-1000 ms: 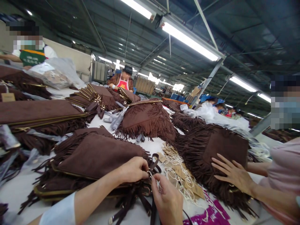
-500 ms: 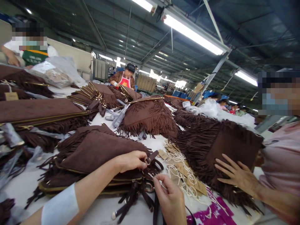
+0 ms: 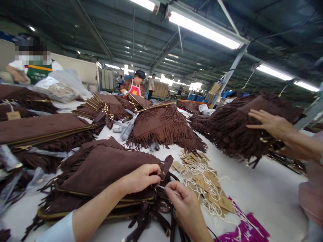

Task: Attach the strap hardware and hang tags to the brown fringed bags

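In front of me lies a stack of dark brown fringed zip pouches with gold zippers. My left hand rests along the top pouch, fingers pinched at its zipper end on the base of a short brown wrist strap. Just beside it, my right hand is closed in a pinch, with a bit of white string showing at the fingertips. Whatever else is between those fingers is hidden. Brown straps and tassels hang below, over the white table.
Right of my hands lie kraft tags with white strings and a purple plastic bag. A co-worker's hand presses on raised fringed pouches at right. More pouches lie ahead and left. Other people stand beyond.
The co-worker on the right has lifted the fringed pouches up and away from the table. My two hands have barely moved, still pinched close together at the strap.
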